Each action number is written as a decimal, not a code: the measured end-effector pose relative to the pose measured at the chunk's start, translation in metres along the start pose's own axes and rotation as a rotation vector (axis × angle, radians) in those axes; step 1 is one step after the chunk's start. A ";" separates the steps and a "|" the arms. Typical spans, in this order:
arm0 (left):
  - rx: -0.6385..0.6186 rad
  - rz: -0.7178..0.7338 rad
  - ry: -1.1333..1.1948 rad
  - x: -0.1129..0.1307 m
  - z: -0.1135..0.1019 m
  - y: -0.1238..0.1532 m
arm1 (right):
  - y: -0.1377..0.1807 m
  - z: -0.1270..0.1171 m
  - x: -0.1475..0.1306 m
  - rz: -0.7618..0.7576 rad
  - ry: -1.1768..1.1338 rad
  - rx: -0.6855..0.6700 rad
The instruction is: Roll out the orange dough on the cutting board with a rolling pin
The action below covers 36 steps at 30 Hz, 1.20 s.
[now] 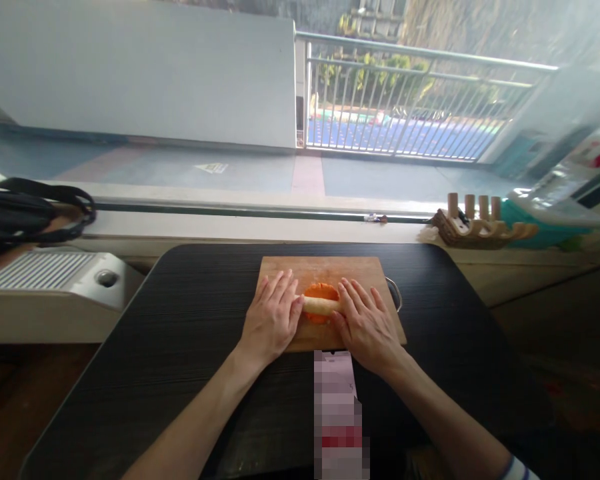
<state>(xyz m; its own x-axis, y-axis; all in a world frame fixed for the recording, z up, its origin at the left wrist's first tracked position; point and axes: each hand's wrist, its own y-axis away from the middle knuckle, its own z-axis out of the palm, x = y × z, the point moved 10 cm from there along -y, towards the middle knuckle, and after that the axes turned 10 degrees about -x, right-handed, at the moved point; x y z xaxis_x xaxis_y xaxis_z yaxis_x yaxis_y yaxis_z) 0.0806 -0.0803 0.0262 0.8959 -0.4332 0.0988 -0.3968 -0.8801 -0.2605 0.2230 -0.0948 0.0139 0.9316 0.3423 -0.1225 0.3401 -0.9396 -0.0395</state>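
Note:
On a wooden cutting board (325,268) lies a flattened round of orange dough (322,291) with cracked edges. A pale wooden rolling pin (321,306) crosses the dough, its ends hidden under my hands. My left hand (274,313) rests flat over the pin's left end, fingers stretched forward and thumb along its side. Over the right end lies my right hand (367,319), palm down, with its fingers extended and slightly apart. Neither hand has its fingers wrapped round the pin.
The board lies on a black table (190,313), with a metal handle (396,295) at its right. A pixelated pinkish strip (337,400) is nearest me. A wooden rack (473,223) and a teal container (520,213) stand on the right sill; a black bag (20,213) is left.

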 end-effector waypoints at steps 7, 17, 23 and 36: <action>0.038 0.032 -0.032 0.010 -0.010 0.016 | 0.014 0.005 -0.005 -0.048 -0.015 0.017; 0.025 0.020 -0.040 0.016 -0.011 0.035 | 0.031 0.006 -0.015 -0.096 0.009 0.036; 0.025 0.017 -0.023 0.018 -0.012 0.048 | 0.041 0.008 -0.020 -0.121 0.039 0.035; 0.044 0.006 -0.047 0.016 -0.012 0.032 | 0.024 0.008 -0.011 -0.088 0.045 0.001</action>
<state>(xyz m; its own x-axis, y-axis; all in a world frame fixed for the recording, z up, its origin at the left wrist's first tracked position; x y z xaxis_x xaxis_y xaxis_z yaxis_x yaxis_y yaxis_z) 0.0801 -0.1176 0.0310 0.9023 -0.4280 0.0520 -0.3942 -0.8677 -0.3028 0.2202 -0.1213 0.0060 0.9029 0.4234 -0.0739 0.4207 -0.9059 -0.0490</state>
